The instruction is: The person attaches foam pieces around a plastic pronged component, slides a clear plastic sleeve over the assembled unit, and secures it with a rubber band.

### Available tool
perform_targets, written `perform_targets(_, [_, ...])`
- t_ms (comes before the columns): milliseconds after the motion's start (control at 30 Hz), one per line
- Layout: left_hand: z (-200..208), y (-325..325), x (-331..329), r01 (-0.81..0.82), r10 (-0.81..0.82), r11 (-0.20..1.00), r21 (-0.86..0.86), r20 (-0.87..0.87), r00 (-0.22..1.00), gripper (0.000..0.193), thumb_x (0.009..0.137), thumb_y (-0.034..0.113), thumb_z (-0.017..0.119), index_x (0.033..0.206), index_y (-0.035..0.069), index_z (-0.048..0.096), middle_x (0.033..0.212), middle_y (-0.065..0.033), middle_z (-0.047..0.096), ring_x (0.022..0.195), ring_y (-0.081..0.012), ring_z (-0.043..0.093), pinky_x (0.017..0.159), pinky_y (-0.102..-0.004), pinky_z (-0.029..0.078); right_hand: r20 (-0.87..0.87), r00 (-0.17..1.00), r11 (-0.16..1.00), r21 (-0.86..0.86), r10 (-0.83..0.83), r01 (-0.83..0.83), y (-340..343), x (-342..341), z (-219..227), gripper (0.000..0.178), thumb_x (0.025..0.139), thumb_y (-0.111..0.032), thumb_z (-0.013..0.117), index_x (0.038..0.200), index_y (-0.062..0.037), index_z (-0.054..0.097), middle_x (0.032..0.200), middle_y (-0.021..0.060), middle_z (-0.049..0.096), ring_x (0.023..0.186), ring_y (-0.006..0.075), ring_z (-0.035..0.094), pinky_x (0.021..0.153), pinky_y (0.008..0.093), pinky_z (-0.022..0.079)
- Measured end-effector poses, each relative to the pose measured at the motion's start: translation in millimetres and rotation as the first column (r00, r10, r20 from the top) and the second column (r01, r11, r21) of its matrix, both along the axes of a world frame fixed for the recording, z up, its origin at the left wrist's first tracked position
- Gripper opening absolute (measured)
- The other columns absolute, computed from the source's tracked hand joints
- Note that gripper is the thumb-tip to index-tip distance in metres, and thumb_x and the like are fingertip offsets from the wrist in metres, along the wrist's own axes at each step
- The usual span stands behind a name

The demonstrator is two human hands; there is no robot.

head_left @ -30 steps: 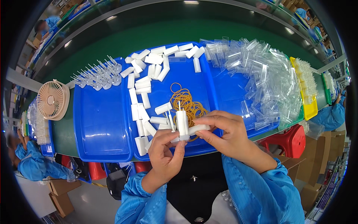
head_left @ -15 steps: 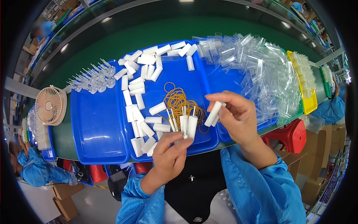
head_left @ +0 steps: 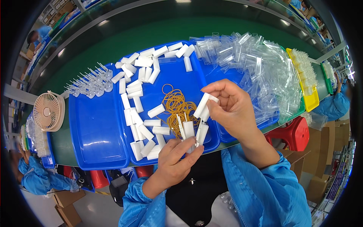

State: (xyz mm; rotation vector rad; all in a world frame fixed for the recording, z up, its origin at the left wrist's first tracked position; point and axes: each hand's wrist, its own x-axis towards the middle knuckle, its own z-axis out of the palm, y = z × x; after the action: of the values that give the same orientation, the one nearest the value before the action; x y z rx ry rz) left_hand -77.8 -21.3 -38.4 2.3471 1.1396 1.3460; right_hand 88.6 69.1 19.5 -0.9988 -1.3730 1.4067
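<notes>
My left hand is closed around the lower ends of a small bunch of thin white-stemmed pieces, some with white foam-like sleeves around their stems. To its upper right, my right hand pinches a white sleeve between thumb and fingers. The lower end of that sleeve is at the top of the bunch; whether it touches a stem, I cannot tell. Below both hands lies a blue tray with loose white sleeves along its far and left sides and a pile of tan rubber bands in the middle.
Left stands another blue tray with upright clear-based stemmed pieces at its far end, beside a beige fan. Clear plastic tubes heap up on the right, before a yellow tray. A red stool stands below; co-workers sit at both sides.
My right hand has moved left and slightly up with its white sleeve, bringing it over the bunch. My left hand has shifted slightly right, still holding the stemmed pieces.
</notes>
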Motion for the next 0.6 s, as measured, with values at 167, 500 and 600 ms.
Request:
perform_targets(167, [0.2, 1.3, 0.0, -0.002, 0.002, 1.0, -0.026, 0.016, 1.0, 0.036, 0.059, -0.004, 0.066, 0.094, 0.006, 0.068, 0.105, -0.0121, 0.057, 0.071, -0.0246, 0.055, 0.059, -0.0303, 0.046, 0.081, 0.996, 0.999, 0.002, 0.039, -0.04, -3.2, -0.9, -0.4, 0.021, 0.081, 0.008, 0.054, 0.102, 0.0023, 0.055, 0.089, 0.0075, 0.062, 0.079, 0.0089, 0.062, 0.068, 0.0203, 0.05])
perform_targets(500, [0.4, 0.6, -2.4, 0.001, 0.003, 0.998, -0.066, 0.055, 0.998, 0.036, 0.059, -0.005, 0.066, 0.094, 0.005, 0.066, 0.105, -0.0135, 0.058, 0.072, -0.0259, 0.056, 0.06, -0.0311, 0.046, 0.163, 0.978, 0.991, -0.049, 0.134, -0.127, -8.4, 0.5, -4.8, 0.016, 0.082, 0.002, 0.057, 0.097, 0.0022, 0.058, 0.082, 0.0064, 0.064, 0.071, 0.0064, 0.061, 0.06, 0.0187, 0.048])
perform_targets(600, [-0.8, 1.4, -2.9, 0.009, -0.003, 0.997, -0.076, 0.073, 0.997, 0.036, 0.059, -0.006, 0.066, 0.094, 0.005, 0.066, 0.104, -0.0134, 0.058, 0.072, -0.0264, 0.056, 0.059, -0.0313, 0.045, 0.117, 0.982, 0.989, -0.049, 0.145, -0.14, -10.1, 1.0, -5.3, 0.015, 0.081, 0.0, 0.059, 0.096, 0.0017, 0.059, 0.078, 0.005, 0.065, 0.064, 0.0042, 0.06, 0.053, 0.0163, 0.045])
